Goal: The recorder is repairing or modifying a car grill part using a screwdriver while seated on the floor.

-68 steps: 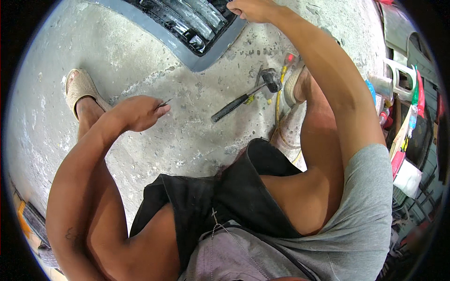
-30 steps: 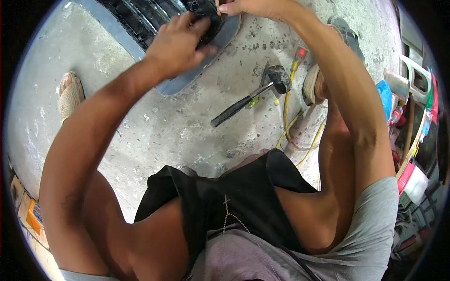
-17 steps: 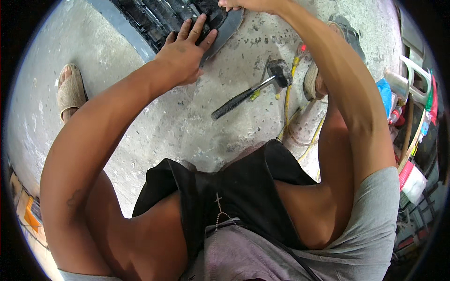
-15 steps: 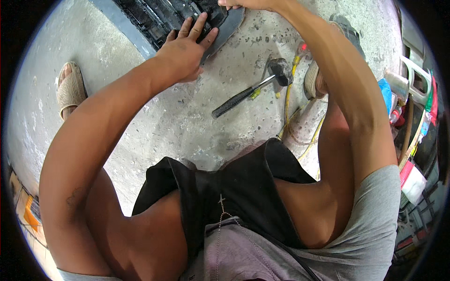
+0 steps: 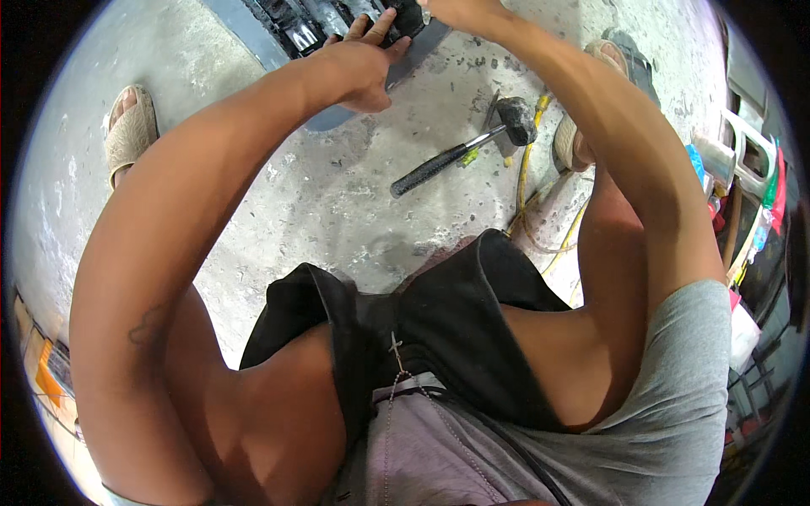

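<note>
My left hand (image 5: 364, 69) lies with its fingers spread on a dark grey panel (image 5: 333, 120) with a rounded edge. Black ribbed parts (image 5: 295, 27), shiny in places, cover the panel's middle, and its far side is cut off by the upper edge. By the panel's right end is my right hand (image 5: 466, 12), its fingers closed together. Whatever they pinch lies outside the picture or is too small to make out. A mallet (image 5: 430, 171) with a black head and black grip lies on the floor, untouched, nearer to me than the right hand.
A yellow cord (image 5: 523, 173) runs along the floor beside the mallet, near my slippered right foot (image 5: 570, 142). My left foot (image 5: 131, 135) stands at the left. Bags, a white plastic frame (image 5: 753, 143) and other clutter fill the right side. Dark crumbs dot the concrete floor (image 5: 337, 202).
My left hand has slid a little away from me and to the right on the panel. The view has shifted slightly; the right hand stays by the panel's right end.
</note>
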Available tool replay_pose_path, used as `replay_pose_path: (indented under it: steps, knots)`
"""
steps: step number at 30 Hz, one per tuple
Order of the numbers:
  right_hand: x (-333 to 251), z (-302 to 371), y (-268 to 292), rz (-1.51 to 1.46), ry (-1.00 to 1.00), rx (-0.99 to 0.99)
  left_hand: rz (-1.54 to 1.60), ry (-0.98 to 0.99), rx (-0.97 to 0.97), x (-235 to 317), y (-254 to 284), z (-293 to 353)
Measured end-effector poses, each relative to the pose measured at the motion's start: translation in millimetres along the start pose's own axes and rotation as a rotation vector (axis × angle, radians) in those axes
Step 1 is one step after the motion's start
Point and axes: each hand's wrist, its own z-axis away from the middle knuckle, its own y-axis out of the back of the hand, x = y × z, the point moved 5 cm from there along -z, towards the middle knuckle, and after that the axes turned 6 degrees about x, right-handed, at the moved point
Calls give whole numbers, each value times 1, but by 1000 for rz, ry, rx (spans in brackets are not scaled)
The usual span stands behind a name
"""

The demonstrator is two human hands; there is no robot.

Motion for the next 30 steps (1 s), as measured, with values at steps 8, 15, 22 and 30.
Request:
replay_pose_path:
  steps: [8, 15, 22, 30]
  knots:
    - [61, 26, -12, -640, -549, -219, -119, 112, 165, 6, -4, -1]
    - [26, -3, 18, -584, -11, -273, -147, -67, 316, -4, -8, 2]
    - [15, -12, 3, -486, 107, -380, -156, -50, 306, -4, -7, 5]
    - [2, -1, -7, -412, 77, -411, -143, 36, 227, -2, -5, 4]
